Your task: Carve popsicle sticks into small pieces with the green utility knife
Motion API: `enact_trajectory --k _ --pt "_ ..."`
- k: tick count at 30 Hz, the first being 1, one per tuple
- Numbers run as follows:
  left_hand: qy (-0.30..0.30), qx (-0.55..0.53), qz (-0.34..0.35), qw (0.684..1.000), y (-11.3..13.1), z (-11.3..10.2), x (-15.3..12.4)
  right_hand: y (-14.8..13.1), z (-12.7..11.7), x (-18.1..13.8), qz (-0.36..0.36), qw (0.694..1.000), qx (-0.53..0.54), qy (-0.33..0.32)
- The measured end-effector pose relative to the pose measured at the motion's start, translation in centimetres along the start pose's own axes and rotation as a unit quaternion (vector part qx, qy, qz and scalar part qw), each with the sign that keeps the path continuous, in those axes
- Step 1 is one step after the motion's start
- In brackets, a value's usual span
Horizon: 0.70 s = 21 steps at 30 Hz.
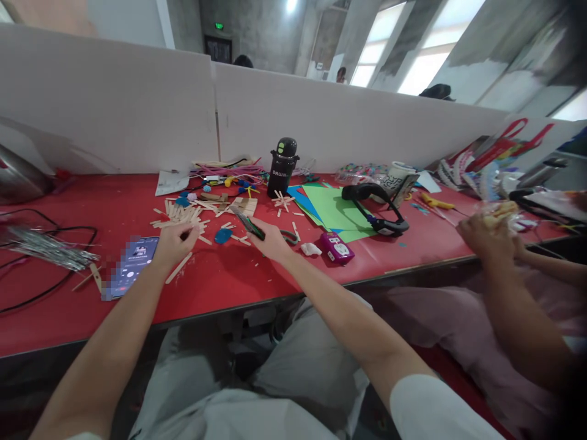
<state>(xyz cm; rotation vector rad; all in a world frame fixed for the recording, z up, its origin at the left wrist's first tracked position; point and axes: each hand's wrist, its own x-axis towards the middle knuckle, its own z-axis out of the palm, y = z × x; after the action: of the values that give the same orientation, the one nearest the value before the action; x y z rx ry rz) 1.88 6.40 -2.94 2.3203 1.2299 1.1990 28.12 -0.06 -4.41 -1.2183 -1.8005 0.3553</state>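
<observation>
My left hand (175,244) is closed, thumb and fingers together, beside a heap of wooden craft sticks (181,212). What it pinches, if anything, is too small to make out. My right hand (270,239) grips a pair of scissors (247,223) with dark green handles, blades pointing up and left over the sticks. On the red table between my hands lies a flat blue oval piece (223,236). A small star-shaped bundle of sticks (282,200) stands just beyond my right hand. Below and left of my left hand is a lit phone (135,269).
A black bottle (280,168) stands near the white partition (137,110). Green paper (328,208), a black headset (380,214) and a purple box (337,247) lie to the right. Silver tinsel strips (50,247) and cables lie left. Another person's hands (488,235) hold food at far right.
</observation>
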Motion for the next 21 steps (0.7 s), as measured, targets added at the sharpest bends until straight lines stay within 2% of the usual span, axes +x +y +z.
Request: enact_trajectory --k 7,16,21 --pt "-0.008 -0.030 -0.012 0.999 0.2 0.8 -0.1 0.3 -0.8 -0.3 -0.006 0.998 -0.033 -0.047" --pt "-0.022 -0.043 -0.041 0.998 -0.1 1.5 -0.2 -1.0 -1.8 -0.7 -0.035 0.983 -0.080 -0.163" --pt "-0.037 -0.056 -0.049 0.997 0.0 1.3 -0.2 -2.1 -2.0 -0.8 -0.037 0.977 -0.091 -0.191"
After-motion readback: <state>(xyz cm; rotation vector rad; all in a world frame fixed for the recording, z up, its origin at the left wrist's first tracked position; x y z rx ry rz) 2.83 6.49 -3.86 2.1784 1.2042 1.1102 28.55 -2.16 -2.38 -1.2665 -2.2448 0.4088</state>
